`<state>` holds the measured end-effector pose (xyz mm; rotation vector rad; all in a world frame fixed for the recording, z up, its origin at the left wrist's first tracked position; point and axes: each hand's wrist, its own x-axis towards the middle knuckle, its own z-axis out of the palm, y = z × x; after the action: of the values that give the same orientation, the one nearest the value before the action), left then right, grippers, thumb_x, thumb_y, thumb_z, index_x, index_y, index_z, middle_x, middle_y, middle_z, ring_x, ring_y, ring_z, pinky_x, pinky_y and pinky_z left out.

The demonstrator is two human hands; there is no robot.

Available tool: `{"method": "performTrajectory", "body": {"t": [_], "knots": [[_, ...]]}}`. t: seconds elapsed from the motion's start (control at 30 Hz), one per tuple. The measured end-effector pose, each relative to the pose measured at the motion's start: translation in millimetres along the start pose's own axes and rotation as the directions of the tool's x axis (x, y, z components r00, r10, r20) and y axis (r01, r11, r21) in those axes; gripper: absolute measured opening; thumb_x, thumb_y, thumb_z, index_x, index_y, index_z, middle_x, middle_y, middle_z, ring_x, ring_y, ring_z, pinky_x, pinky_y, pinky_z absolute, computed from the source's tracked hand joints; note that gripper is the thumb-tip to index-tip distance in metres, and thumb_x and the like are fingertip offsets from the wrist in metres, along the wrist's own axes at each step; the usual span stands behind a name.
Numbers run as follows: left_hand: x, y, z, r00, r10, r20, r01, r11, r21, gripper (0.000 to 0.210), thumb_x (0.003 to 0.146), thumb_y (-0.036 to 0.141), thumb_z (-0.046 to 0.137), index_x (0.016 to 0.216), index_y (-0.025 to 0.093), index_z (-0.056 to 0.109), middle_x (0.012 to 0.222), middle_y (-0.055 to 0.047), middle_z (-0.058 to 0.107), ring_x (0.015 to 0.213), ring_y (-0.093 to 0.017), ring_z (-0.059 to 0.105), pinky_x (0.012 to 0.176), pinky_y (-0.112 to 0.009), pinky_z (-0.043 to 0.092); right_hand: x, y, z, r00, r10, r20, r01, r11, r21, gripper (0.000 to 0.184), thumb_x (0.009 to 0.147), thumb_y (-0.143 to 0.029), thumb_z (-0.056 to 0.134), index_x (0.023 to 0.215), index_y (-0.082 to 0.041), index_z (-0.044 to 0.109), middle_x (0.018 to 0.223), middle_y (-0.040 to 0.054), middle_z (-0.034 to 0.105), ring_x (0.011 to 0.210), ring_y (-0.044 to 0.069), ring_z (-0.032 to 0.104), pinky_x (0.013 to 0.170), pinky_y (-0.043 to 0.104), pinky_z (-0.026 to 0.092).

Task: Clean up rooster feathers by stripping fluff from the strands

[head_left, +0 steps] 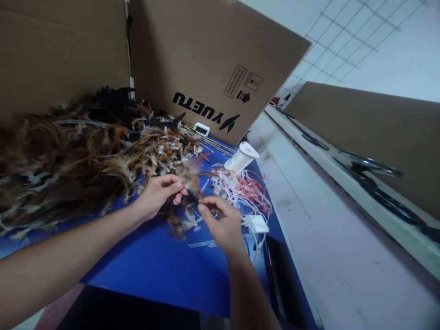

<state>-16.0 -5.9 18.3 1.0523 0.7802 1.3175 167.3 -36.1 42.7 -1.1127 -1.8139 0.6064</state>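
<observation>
My left hand (164, 195) pinches a brown feather (189, 179) whose fluffy part is blurred above the fingertips. Close beside it, my right hand (222, 222) has thumb and forefinger pressed together near a dark feather end; exactly what sits between them is too small to make out. Below the hands, a few loose feathers (180, 227) rest on the blue table (161, 268). A large heap of brown and black feathers (68, 160) with whitish quill ends spreads to the left of my hands.
A spool of white ribbon (241, 156) stands behind a tangle of red and white strands (240, 185). A white adapter with cable (257, 224) lies by the table's right edge. Cardboard panels (206, 55) wall the back, with a small digital display (201, 129) before them.
</observation>
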Motion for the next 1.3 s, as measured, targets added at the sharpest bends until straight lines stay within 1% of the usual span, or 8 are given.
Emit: {"method": "performTrajectory", "body": {"t": [0.17,0.37,0.57,0.67,0.77,0.9,1.13,1.3], "knots": [[3.4,4.7,-2.6,0.997,-0.002,-0.072,-0.003,0.998,-0.066,0.019,0.073,0.029,0.073,0.072,0.013,0.063,0.067,-0.001,0.067,0.046,-0.006,0.053,0.047,-0.019,0.044,-1.1,3.3,1.7,0.961,-0.014,0.275,0.047,0.993,-0.112,0.017,0.078,-0.011,0.054,0.084,-0.022,0.066,0.078,-0.0003,0.064,0.072,0.013,0.059,0.069,0.027,0.049],[6.3,9.0,-5.8,0.993,0.025,-0.119,-0.036,0.994,-0.098,0.019,0.072,0.027,0.075,0.071,0.013,0.061,0.066,0.000,0.067,0.046,-0.005,0.053,0.046,-0.017,0.043,-1.6,2.9,2.1,0.964,-0.031,0.264,0.082,0.979,-0.185,0.016,0.079,-0.010,0.053,0.082,-0.021,0.065,0.077,0.0000,0.063,0.077,0.015,0.058,0.074,0.029,0.047],[6.6,5.1,-5.7,0.993,0.037,-0.108,-0.050,0.992,-0.115,0.018,0.074,0.026,0.073,0.071,0.014,0.061,0.066,-0.001,0.068,0.046,-0.005,0.054,0.047,-0.016,0.044,-4.8,1.1,11.6,0.914,-0.068,0.401,0.168,0.961,-0.219,0.015,0.076,-0.008,0.059,0.083,-0.020,0.065,0.079,0.0009,0.062,0.080,0.016,0.057,0.078,0.030,0.044],[6.6,4.7,-4.8,0.993,0.036,-0.110,-0.049,0.992,-0.118,0.018,0.073,0.026,0.074,0.071,0.014,0.061,0.067,-0.002,0.069,0.046,-0.005,0.054,0.047,-0.017,0.044,-8.6,0.4,20.2,0.916,-0.081,0.394,0.203,0.939,-0.279,0.011,0.076,-0.024,0.067,0.087,-0.021,0.065,0.082,0.0022,0.062,0.083,0.018,0.055,0.080,0.032,0.043],[6.2,5.5,-4.3,0.993,0.037,-0.109,-0.049,0.993,-0.110,0.019,0.073,0.027,0.074,0.071,0.013,0.061,0.067,-0.002,0.069,0.046,-0.005,0.054,0.047,-0.017,0.044,-11.9,-0.4,27.9,0.917,-0.090,0.388,0.233,0.911,-0.340,0.026,0.076,-0.043,0.069,0.087,-0.020,0.064,0.084,0.0040,0.061,0.087,0.020,0.053,0.082,0.035,0.042],[5.4,6.0,-4.7,0.993,0.033,-0.109,-0.043,0.995,-0.089,0.020,0.073,0.028,0.074,0.070,0.013,0.062,0.067,-0.001,0.068,0.046,-0.005,0.053,0.046,-0.017,0.043,-12.8,0.8,32.6,0.890,-0.115,0.442,0.294,0.885,-0.361,0.014,0.085,-0.032,0.061,0.078,-0.020,0.063,0.082,0.0034,0.060,0.085,0.019,0.053,0.081,0.034,0.041],[4.9,5.9,-5.0,0.995,0.034,-0.099,-0.041,0.997,-0.067,0.020,0.073,0.030,0.073,0.072,0.013,0.062,0.068,-0.001,0.068,0.042,-0.004,0.050,0.043,-0.016,0.040,-4.2,-1.0,16.8,0.969,-0.088,0.229,0.109,0.991,-0.079,0.011,0.083,-0.017,0.059,0.073,-0.020,0.063,0.074,0.0002,0.059,0.075,0.014,0.056,0.072,0.029,0.044],[5.8,6.1,-4.6,0.996,0.030,-0.084,-0.035,0.998,-0.054,0.020,0.074,0.030,0.072,0.072,0.014,0.061,0.068,-0.001,0.068,0.041,-0.004,0.049,0.043,-0.016,0.040,2.7,-4.2,3.7,0.993,-0.028,0.117,0.010,0.989,0.150,0.011,0.079,-0.015,0.061,0.069,-0.019,0.063,0.074,0.0007,0.060,0.072,0.014,0.057,0.069,0.028,0.045]]}}
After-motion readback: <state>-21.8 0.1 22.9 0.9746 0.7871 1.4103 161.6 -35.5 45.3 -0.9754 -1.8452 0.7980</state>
